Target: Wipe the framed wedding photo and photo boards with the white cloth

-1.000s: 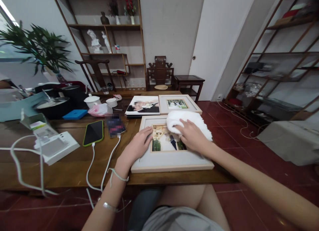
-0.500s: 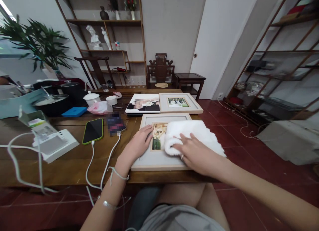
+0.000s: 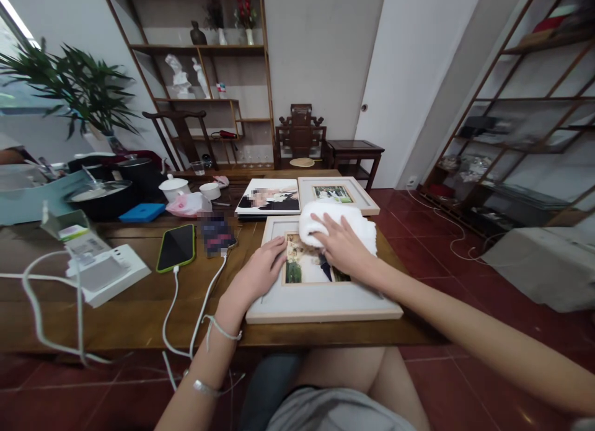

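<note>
A picture frame [image 3: 320, 307] with a pale wood edge and a wide light mat lies flat near the table's front edge. Part of the photo [image 3: 294, 271] inside it shows; the rest is under my right arm and the cloth. My left hand [image 3: 260, 265] rests flat on the frame's left side, fingers together and stretched out, holding nothing. A folded white fluffy towel [image 3: 365, 225] is gripped in my right hand [image 3: 343, 248], pressed against the frame's upper right part. The towel covers that corner and overlaps the frame behind.
Behind lie another framed photo [image 3: 362, 192] and a photo panel [image 3: 269, 195]. To the left are a green-edged phone [image 3: 176, 248], a second device [image 3: 216, 232] with white cables, an opened white box [image 3: 114, 276], a blue box [image 3: 142, 213], a white teapot [image 3: 174, 188] and a black pot [image 3: 100, 198].
My right hand has moved the towel away from me and slightly left, from the photo's right side to the frame's upper part. More of the photo and lower frame shows. My left hand stays put.
</note>
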### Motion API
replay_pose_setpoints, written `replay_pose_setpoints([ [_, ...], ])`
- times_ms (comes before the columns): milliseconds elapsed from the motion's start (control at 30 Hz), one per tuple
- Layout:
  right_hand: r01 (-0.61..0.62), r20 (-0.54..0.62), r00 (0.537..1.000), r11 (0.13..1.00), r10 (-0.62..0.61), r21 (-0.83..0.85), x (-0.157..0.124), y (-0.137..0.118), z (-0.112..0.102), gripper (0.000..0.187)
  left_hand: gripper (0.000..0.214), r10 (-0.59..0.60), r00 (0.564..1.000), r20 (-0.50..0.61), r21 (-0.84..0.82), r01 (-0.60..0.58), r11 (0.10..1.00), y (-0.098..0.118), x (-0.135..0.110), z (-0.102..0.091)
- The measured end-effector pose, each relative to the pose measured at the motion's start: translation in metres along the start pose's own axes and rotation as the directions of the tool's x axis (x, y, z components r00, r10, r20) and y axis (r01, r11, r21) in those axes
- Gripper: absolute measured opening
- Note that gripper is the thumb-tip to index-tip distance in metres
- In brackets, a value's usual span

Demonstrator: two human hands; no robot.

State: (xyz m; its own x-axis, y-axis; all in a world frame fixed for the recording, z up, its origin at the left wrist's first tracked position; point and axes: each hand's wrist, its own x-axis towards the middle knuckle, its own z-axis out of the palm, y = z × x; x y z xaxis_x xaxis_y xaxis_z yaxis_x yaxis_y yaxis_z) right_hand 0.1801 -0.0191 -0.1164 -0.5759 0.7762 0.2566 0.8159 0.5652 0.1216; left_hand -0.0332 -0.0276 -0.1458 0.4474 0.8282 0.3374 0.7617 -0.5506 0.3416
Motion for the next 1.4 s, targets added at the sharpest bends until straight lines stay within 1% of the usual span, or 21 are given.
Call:
replay_pose_setpoints([
  [33, -0.004, -0.014, 1.0, 1.0, 0.004, -0.031, 0.009, 0.008, 0.004, 0.048, 0.041, -0.007, 1.0, 0.001, -0.003, 0.007, 1.0, 0.0, 0.0, -0.001],
  [100, 0.008, 0.006, 1.0, 0.999, -0.008, -0.051, 0.024, 0.015, 0.009, 0.047, 0.04, -0.022, 1.0, 0.0, -0.012, 0.022, 1.0, 0.001, -0.001, -0.001],
  [167, 0.046, 0.063, 0.997, 0.999, -0.044, -0.026, 0.03, 0.013, 0.01, 0.046, 0.04, -0.032, 0.999, -0.016, -0.021, 0.032, 0.999, 0.001, -0.001, -0.001],
  [233, 0.095, 0.119, 0.988, 0.995, -0.097, 0.022, 0.025, 0.003, 0.006, 0.047, 0.039, -0.041, 0.998, -0.037, -0.032, 0.039, 0.999, 0.0, -0.001, 0.0],
  [333, 0.155, 0.158, 0.973, 0.982, -0.17, 0.105, 0.0, -0.021, -0.01, 0.045, 0.039, -0.046, 0.997, -0.054, -0.037, 0.044, 0.998, -0.001, 0.0, 0.003],
  [500, 0.216, 0.189, 0.948, 0.952, -0.258, 0.218, -0.058, -0.059, -0.049, 0.036, 0.04, -0.055, 0.997, -0.047, -0.018, 0.054, 0.998, 0.001, 0.0, 0.001],
  [567, 0.239, 0.167, 0.943, 0.936, -0.287, 0.26, -0.073, -0.068, -0.058, 0.033, 0.04, -0.053, 0.998, -0.044, -0.011, 0.052, 0.999, 0.003, 0.0, 0.0],
  [633, 0.234, 0.144, 0.948, 0.926, -0.285, 0.296, -0.078, -0.071, -0.059, 0.033, 0.039, -0.045, 0.998, -0.048, -0.002, 0.045, 0.999, 0.003, 0.0, -0.001],
  [700, 0.198, 0.148, 0.956, 0.928, -0.255, 0.315, -0.074, -0.068, -0.053, 0.038, 0.038, -0.033, 0.998, -0.055, -0.001, 0.033, 0.999, 0.002, 0.0, 0.0],
  [767, 0.146, 0.155, 0.968, 0.943, -0.199, 0.3, -0.062, -0.058, -0.04, 0.044, 0.038, -0.02, 0.998, -0.059, -0.006, 0.02, 1.0, 0.0, 0.001, 0.002],
  [900, 0.076, 0.102, 0.99, 0.975, -0.099, 0.207, -0.023, -0.022, -0.012, 0.049, 0.036, -0.009, 0.998, -0.066, -0.007, 0.009, 1.0, -0.004, 0.001, 0.004],
  [967, 0.057, 0.077, 0.994, 0.983, -0.071, 0.176, -0.001, -0.005, -0.003, 0.051, 0.036, -0.009, 0.998, -0.067, -0.003, 0.008, 1.0, -0.004, 0.001, 0.004],
  [1033, 0.021, 0.062, 0.998, 0.987, -0.032, 0.162, 0.019, 0.004, 0.004, 0.052, 0.036, -0.011, 0.998, -0.063, -0.007, 0.011, 1.0, -0.003, 0.0, 0.003],
  [1133, -0.018, 0.063, 0.998, 0.986, 0.008, 0.163, 0.039, -0.002, 0.01, 0.052, 0.036, -0.016, 0.998, -0.069, -0.036, 0.014, 0.999, -0.002, 0.0, 0.002],
  [1200, 0.0, 0.074, 0.997, 0.987, -0.012, 0.16, 0.045, -0.013, 0.013, 0.05, 0.033, -0.012, 0.995, -0.103, -0.058, 0.006, 0.998, -0.002, -0.001, 0.002],
  [1300, 0.056, 0.091, 0.993, 0.984, -0.073, 0.172, 0.043, -0.027, 0.014, 0.05, 0.029, -0.014, 0.987, -0.162, -0.075, 0.001, 0.997, -0.004, -0.001, 0.002],
  [1400, 0.118, 0.123, 0.981, 0.965, -0.15, 0.235, 0.031, -0.032, 0.005, 0.051, 0.027, -0.054, 0.975, -0.214, -0.085, 0.036, 0.996, -0.005, -0.001, 0.002],
])
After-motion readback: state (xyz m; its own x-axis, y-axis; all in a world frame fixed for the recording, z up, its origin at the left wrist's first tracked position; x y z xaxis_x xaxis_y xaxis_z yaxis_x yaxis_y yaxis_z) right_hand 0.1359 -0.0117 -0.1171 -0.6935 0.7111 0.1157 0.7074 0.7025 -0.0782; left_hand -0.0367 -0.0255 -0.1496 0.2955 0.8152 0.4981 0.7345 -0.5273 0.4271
